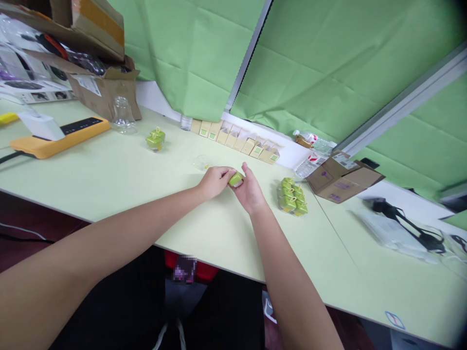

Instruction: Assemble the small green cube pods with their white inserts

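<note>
A small green-lidded container (236, 179) is held between my two hands above the middle of the table. My left hand (216, 181) is closed, its thumb and fingers pinching the near-left side of it. Against the other side rests my right hand (249, 191), fingers curled beneath the container and thumb raised away from it. Just beyond my left hand lies a clear plastic piece (202, 163) with a bit of yellow. To the right stands a tight group of several similar green-lidded containers (293, 197) with yellow loops on top. A smaller group (155, 139) sits at the far left.
A row of small cardboard boxes (237, 138) lines the wall. On the left are an orange power strip (62, 137), a clear jar (123, 115) and stacked cartons (105, 92). Plastic bottles (312, 163), a cardboard box (343, 177) and a black strap (408, 226) are on the right.
</note>
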Demonstrator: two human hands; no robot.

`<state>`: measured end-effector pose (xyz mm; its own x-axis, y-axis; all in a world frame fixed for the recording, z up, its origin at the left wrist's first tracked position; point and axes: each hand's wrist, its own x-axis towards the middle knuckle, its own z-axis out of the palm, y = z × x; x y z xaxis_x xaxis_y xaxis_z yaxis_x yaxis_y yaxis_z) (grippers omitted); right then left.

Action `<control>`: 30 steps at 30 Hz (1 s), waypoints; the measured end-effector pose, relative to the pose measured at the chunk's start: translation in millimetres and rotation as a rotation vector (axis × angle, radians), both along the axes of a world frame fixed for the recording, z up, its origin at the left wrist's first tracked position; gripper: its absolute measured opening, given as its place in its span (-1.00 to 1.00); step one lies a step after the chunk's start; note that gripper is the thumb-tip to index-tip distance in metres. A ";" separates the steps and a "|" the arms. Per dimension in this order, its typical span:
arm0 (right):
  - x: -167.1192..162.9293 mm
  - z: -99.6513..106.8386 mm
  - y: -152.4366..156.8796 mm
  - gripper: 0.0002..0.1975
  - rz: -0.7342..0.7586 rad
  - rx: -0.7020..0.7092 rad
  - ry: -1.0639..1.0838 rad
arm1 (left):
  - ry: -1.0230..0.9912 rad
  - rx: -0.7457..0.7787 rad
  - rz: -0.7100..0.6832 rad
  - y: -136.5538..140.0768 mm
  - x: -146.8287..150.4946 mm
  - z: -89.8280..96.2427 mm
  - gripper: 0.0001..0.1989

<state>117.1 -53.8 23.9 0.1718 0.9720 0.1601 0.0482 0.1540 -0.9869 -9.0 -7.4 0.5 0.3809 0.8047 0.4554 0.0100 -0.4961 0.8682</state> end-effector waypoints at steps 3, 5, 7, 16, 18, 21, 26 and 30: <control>3.1 2.0 1.4 -0.28 -0.090 -0.053 0.238 | 0.002 0.004 0.038 -13.2 8.7 2.7 -0.61; 7.3 2.3 2.1 -0.28 -0.201 -0.052 0.337 | -0.006 -0.019 0.017 -21.3 14.6 3.8 -0.59; 13.8 0.1 3.9 -0.30 -0.288 -0.041 0.374 | -0.039 -0.053 -0.025 -27.9 19.6 4.5 -0.59; 54.3 -18.4 18.4 -0.26 -0.439 0.002 0.131 | -0.222 -0.331 -0.182 -22.7 27.0 10.0 -0.67; 53.2 -12.7 16.2 -0.37 -0.471 -0.018 0.188 | -0.281 -0.428 -0.122 -11.9 24.1 9.9 -0.68; 42.2 -0.5 9.8 -0.51 -0.426 -0.059 0.187 | -0.288 -0.460 -0.034 6.4 15.7 6.2 -0.67; 17.5 5.4 2.9 -0.56 -0.161 -0.043 -0.045 | -0.089 -0.185 0.019 22.3 0.3 -1.7 -0.65; 10.8 -0.4 1.0 -0.54 -0.085 -0.044 -0.171 | 0.039 -0.008 0.019 20.2 -5.2 -2.1 -0.63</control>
<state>128.0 -52.7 23.5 0.2275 0.9619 0.1516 0.2264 0.0991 -0.9690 -14.2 12.9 -1.7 0.3830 0.8157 0.4336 0.0536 -0.4882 0.8711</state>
